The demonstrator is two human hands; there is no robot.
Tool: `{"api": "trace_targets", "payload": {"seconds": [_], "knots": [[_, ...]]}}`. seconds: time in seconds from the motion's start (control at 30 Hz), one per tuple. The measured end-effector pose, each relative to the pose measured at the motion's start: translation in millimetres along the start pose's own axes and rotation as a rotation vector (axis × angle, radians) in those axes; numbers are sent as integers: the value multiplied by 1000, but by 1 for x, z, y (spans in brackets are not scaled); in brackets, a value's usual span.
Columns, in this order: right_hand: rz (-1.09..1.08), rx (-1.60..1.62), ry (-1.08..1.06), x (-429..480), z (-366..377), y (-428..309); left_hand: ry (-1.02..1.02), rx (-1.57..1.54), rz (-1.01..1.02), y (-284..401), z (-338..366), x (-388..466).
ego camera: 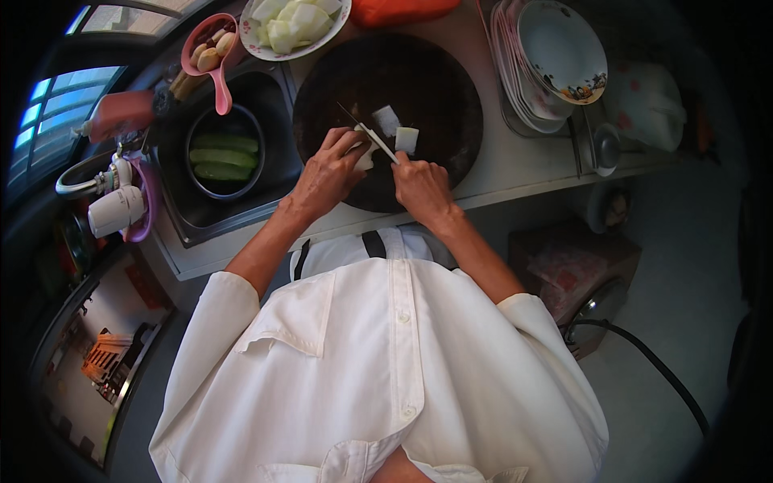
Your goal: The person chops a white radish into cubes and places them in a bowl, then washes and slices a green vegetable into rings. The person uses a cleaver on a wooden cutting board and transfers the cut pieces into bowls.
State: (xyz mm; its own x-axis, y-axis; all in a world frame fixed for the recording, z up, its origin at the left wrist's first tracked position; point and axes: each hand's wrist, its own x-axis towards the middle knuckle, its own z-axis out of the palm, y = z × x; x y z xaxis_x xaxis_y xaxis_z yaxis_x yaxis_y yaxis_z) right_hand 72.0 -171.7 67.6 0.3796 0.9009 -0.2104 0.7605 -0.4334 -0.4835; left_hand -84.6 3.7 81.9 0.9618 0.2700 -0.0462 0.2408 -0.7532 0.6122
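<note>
My right hand grips the white handle of a kitchen knife, whose blade points up and left over a dark round chopping board. Under the curled fingers of my left hand is a pale white food piece, held against the board beside the knife. Its far side is hidden by the fingers. Two more pale pieces lie on the board: a thin one beyond the knife, and a squarish one just above my right hand.
A metal bowl of green gourds or cucumbers sits in the sink. Behind are a pink dipper with garlic-like pieces and a plate of pale cut vegetable. Stacked plates stand right; a faucet is left.
</note>
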Motion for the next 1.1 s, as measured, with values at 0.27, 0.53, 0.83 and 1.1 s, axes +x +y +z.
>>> {"api": "trace_targets", "payload": {"seconds": [0.27,0.53,0.83,1.1], "knots": [[2,107,50,13,-9,11,21,15,23,-1,-1,-2],[-28,3,-2,-11,-12,-2,34,-3,19,-1,0,-3],[30,88,-8,26,7,11,54,13,22,-2,2,-5],[-39,43,24,-8,-23,-7,62,0,20,-2,3,-6]]}}
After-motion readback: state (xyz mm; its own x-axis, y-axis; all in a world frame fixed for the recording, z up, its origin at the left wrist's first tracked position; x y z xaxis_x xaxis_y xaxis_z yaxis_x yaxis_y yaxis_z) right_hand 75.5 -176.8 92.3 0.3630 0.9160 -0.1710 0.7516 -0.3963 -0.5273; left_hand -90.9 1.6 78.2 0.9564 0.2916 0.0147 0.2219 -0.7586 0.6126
